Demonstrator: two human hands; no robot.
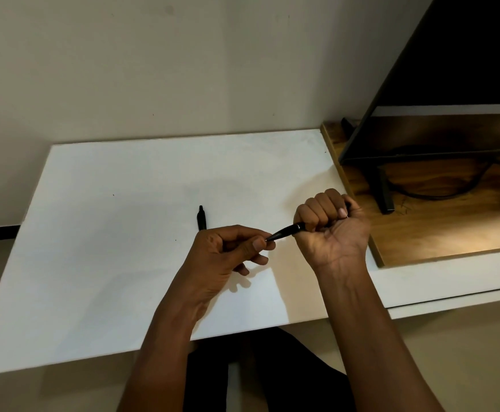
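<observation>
Right hand (329,224) fisted round pen (287,231); left hand (230,254) pinches its tip (thumb, forefinger). Second pen (201,218) on table (123,233).

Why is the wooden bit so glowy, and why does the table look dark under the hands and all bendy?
In the head view, warm light pools on the wooden board; the left hand and right hand, holding the black pen, cast soft shadows onto the white table; the wide lens bows its edges.
</observation>
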